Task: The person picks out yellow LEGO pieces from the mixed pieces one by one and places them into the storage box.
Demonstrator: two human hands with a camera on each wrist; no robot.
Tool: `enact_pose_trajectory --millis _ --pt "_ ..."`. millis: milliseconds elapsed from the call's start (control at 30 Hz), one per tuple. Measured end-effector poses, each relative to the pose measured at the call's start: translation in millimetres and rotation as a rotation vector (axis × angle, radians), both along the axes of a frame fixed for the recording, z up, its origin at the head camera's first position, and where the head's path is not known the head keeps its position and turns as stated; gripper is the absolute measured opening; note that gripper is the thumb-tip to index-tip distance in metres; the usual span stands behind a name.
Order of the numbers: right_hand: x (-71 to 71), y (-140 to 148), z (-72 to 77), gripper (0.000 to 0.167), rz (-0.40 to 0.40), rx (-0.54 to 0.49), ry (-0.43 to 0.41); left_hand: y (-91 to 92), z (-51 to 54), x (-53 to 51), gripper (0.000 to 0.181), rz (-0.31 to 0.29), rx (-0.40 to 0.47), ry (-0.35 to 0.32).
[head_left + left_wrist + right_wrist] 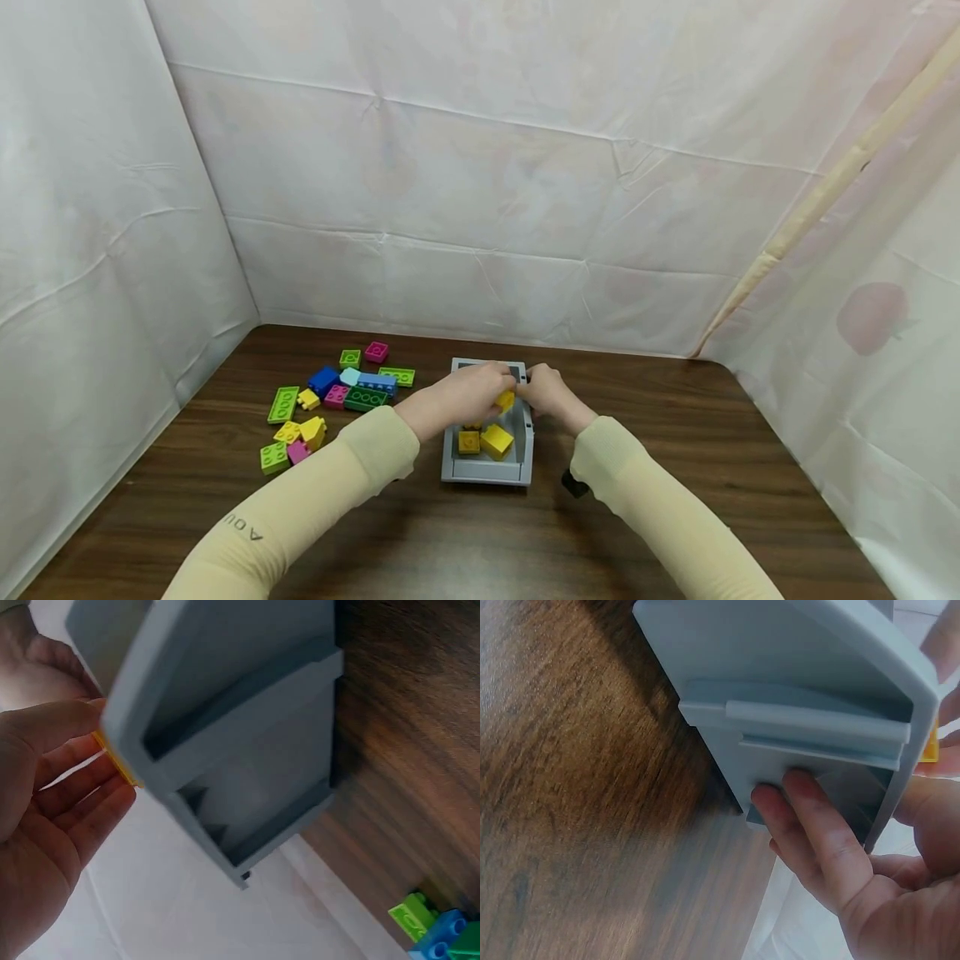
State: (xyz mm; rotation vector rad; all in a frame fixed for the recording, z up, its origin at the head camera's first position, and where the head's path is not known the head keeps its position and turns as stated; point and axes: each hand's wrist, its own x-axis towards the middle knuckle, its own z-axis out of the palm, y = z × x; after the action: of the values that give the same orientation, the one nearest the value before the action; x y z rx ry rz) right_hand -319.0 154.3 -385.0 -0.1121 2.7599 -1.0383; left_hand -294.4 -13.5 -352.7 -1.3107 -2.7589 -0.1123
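A grey open-topped bin (487,475) stands on the table in front of me. My left hand (468,392) reaches over it and pinches a yellow toy brick (506,402) just above its inside. In the left wrist view the brick's yellow edge (116,759) shows between thumb and fingers at the rim. My right hand (551,392) holds the bin's far right side. Two of its fingers (821,825) lie against the outer wall in the right wrist view. A square yellow brick (468,442) and a larger yellow brick (497,442) lie inside the bin.
Loose bricks spread over the table's left side: a dark green one (366,399), a dark blue one (324,381), a lime plate (283,405), a yellow one (313,432) and several more. Pale cloth walls (480,208) enclose the table (675,467).
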Motion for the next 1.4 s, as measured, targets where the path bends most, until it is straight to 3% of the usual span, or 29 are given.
enact_pose_trajectory --millis 267,633,1133,1400 --pt "-1.6 3 0.9 0.024 0.015 -0.045 -0.028 0.3 -8.2 -9.1 0.038 -0.037 -0.045 -0.027" --pt "-5.5 7 2.5 0.033 -0.013 -0.105 -0.098 9.9 -15.8 -12.0 0.03 -0.085 -0.123 -0.032" --pt "-10.1 7 -1.7 0.032 -0.037 -0.086 -0.097 15.8 -25.8 -20.5 0.025 -0.052 -0.162 -0.036" --pt "-10.4 6 -3.9 0.032 -0.041 -0.112 -0.077 16.8 -30.1 -26.7 0.024 -0.028 -0.17 -0.077"
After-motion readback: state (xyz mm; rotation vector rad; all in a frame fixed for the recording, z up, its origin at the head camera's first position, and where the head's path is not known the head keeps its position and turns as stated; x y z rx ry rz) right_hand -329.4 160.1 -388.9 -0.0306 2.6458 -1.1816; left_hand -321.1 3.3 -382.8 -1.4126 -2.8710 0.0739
